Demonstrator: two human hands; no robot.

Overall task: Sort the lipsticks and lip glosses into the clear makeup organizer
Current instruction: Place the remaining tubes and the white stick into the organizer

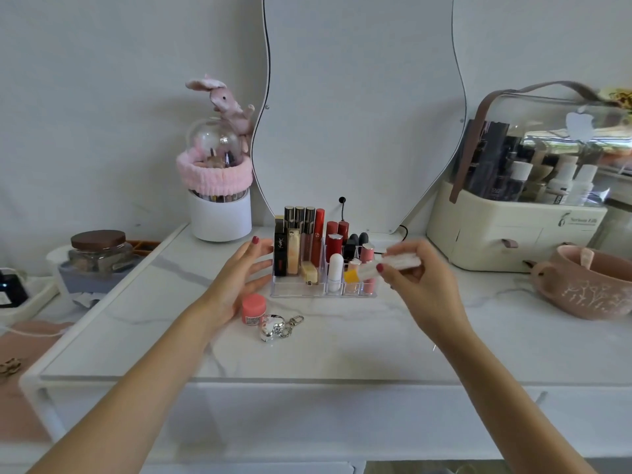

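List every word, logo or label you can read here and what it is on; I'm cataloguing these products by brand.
"YSL" monogram: on the black lipstick case at the left end of the clear organizer.
Apple-shaped emblem, no words: on the clear lid of the cream storage box.
Print on the box front: too blurred to read.
Label on the small pink jar: too small to read.
Bottle labels inside the box: unreadable.

Marble tabletop (pixel 342 343), clear organizer (pixel 323 291), pink jar (pixel 253 308), keychain (pixel 278 326)

Two bare forearms — no sleeves, watch or rings visible; left hand (pixel 236 285) and right hand (pixel 422 285) wear glossy dark-red nail polish — short rounded nails.
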